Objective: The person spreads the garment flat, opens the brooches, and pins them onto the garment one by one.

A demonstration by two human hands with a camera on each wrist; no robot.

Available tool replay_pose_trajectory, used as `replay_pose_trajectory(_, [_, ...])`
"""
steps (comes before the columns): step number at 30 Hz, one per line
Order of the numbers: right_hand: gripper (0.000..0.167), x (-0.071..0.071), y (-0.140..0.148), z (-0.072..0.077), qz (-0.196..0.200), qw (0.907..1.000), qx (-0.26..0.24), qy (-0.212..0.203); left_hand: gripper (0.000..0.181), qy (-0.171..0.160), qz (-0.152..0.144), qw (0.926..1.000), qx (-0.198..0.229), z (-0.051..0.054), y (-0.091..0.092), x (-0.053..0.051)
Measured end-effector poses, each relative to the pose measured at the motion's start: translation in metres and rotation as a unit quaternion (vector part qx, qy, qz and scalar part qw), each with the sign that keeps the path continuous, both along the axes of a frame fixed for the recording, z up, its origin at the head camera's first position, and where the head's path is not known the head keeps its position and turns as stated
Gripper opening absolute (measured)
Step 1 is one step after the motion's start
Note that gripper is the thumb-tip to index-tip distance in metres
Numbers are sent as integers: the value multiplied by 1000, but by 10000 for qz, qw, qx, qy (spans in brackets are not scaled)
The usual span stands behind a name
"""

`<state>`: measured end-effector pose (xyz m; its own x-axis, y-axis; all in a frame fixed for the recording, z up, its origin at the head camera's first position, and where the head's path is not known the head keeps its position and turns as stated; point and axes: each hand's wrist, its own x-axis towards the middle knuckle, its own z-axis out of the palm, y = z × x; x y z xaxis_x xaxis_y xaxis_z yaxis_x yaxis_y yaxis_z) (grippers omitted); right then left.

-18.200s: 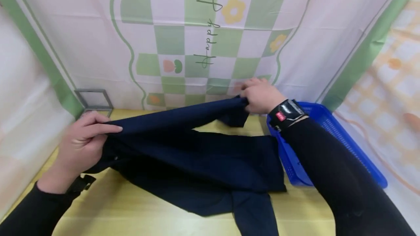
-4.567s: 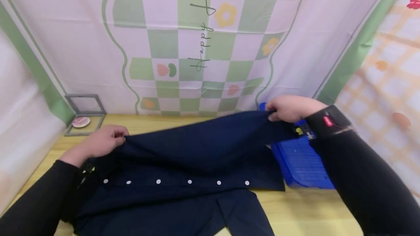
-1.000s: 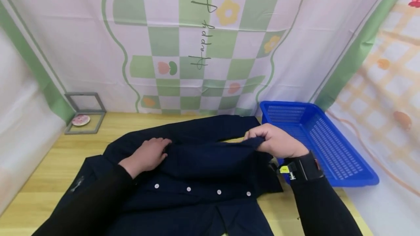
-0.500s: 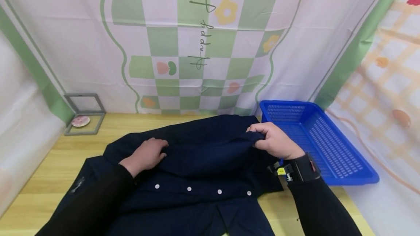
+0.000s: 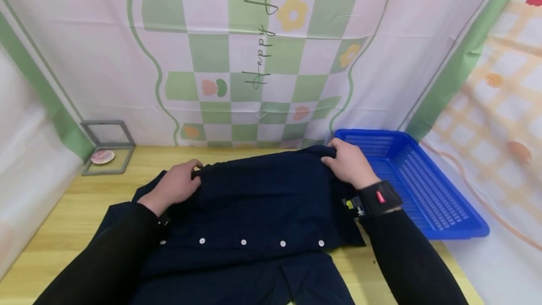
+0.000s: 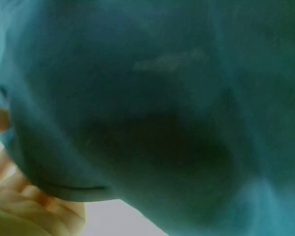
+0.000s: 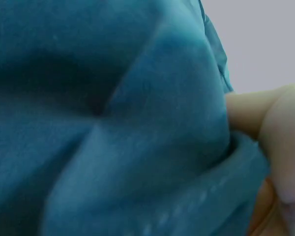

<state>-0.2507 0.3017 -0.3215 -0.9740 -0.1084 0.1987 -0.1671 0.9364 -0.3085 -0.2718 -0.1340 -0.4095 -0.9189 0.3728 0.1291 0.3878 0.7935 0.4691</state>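
A dark navy shirt [image 5: 254, 192] with a row of white buttons [image 5: 243, 242] is spread over the wooden table. My left hand [image 5: 174, 186] pinches its far edge left of centre, thumb and fingers on the fabric. At the right end of that same edge, my right hand [image 5: 350, 161] grips the cloth near the basket. Blurred fabric [image 6: 152, 123] fills most of the left wrist view, with fingers [image 6: 37, 209] at its lower left. In the right wrist view, a stitched hem [image 7: 187, 206] folds between the thumb and fingers. The shirt's near part runs out of the head view.
A blue plastic basket [image 5: 440, 187] stands at the right, close to the right forearm. At the back left, a grey frame [image 5: 107, 147] holds a small pinkish disc [image 5: 102, 156]. A patterned curtain [image 5: 262, 60] hangs behind the table [image 5: 55, 220].
Over the last second both hands have moved away from me, drawing the shirt's folded edge toward the curtain. That layer now covers the sleeve behind it, and one more button shows.
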Motion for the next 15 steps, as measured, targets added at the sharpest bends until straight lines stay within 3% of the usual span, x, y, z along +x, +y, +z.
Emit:
replay_pose_trajectory(5, [51,-40,-9,-11,-385,9981,390,-279,27,-149,181,9962,-837,-2,-7,-4])
replay_pose_trajectory(8, [61,-58,-14,-27,-464,9971,583,-151,32,-319,316,9955,-840,-8,-14,-9])
replay_pose_trajectory(12, [61,-61,-28,-53,-350,9929,1110,-251,41,-508,304,9937,-953,-16,-24,-13])
replay_pose_trajectory(15, [58,-55,-40,-69,107,9815,1593,-1053,35,-423,177,9917,-1197,-18,-31,-17])
